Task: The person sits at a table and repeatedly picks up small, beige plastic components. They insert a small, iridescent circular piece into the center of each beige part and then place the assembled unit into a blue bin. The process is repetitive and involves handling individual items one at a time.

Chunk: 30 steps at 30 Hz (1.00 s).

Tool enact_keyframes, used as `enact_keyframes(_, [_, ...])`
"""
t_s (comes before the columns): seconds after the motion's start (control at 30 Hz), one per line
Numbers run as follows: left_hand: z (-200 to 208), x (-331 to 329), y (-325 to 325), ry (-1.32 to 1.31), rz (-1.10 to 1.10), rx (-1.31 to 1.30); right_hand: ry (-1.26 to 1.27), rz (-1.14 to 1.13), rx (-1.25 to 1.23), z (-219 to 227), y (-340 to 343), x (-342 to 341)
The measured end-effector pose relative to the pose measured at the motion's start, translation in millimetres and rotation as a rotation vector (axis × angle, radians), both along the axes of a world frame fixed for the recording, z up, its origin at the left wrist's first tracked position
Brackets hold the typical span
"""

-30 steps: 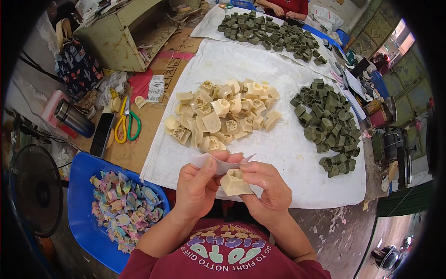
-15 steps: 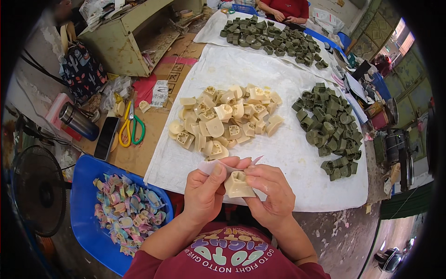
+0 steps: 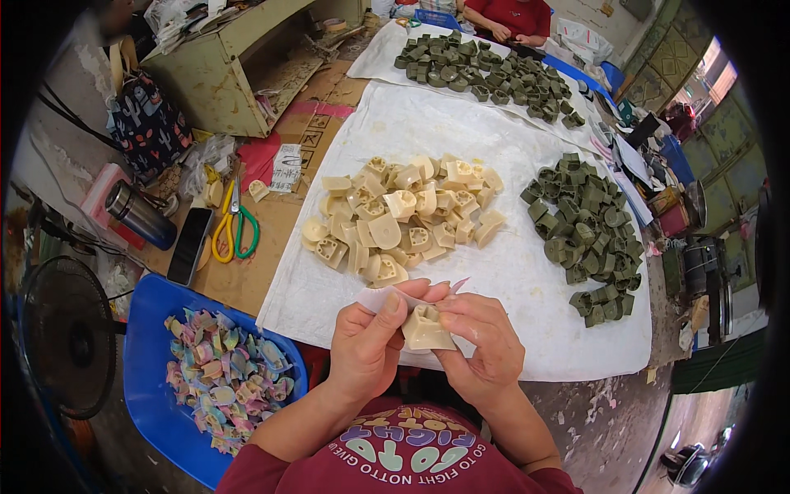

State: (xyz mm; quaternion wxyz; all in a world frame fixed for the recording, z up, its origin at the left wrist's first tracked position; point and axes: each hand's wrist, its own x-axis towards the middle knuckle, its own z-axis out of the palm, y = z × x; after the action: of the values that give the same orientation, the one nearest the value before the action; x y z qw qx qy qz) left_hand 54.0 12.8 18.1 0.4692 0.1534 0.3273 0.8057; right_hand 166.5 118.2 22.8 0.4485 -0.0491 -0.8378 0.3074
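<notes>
Close in front of me, my right hand (image 3: 487, 339) grips a cream, block-like heel piece (image 3: 428, 333) with a flared base and a hollow in its upper end. My left hand (image 3: 362, 339) pinches a thin, pale pinkish sheet (image 3: 374, 298) against the piece's far side. One pointed end of the sheet sticks out past my right fingers. Just beyond my hands lies a heap of similar cream pieces (image 3: 384, 231), several showing holes in their undersides. The white cloth (image 3: 329, 305) lies under the heap.
Dark green pieces (image 3: 588, 239) lie in piles at right and far back, where a person in red (image 3: 514, 18) sits. Scissors (image 3: 234, 218), a phone (image 3: 190, 245) and a flask (image 3: 140, 214) are at left. A blue basin (image 3: 148, 379) holds pastel pieces beside a fan (image 3: 70, 337).
Both hands keep the same grip on the cream piece and the sheet. The view has shifted slightly; otherwise little differs.
</notes>
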Motion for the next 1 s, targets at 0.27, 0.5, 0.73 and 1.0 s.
enact_keyframes(0.27, [-3, -5, 0, 0.081, -0.031, -0.022, -0.025, -0.076, 0.103, 2, 3, -1])
enact_keyframes(0.5, [4, -19, 1, 0.362, 0.027, -0.160, -0.152, -0.193, 0.254, 16, 12, 0])
enact_keyframes(0.73, [-5, -24, -1, 0.186, -0.088, -0.188, -0.294, -0.196, 0.280, 17, 12, 0])
enact_keyframes(1.0, [-18, -23, 4, 0.580, -0.142, -0.420, -0.409, -0.169, 0.279, 1, 13, -6])
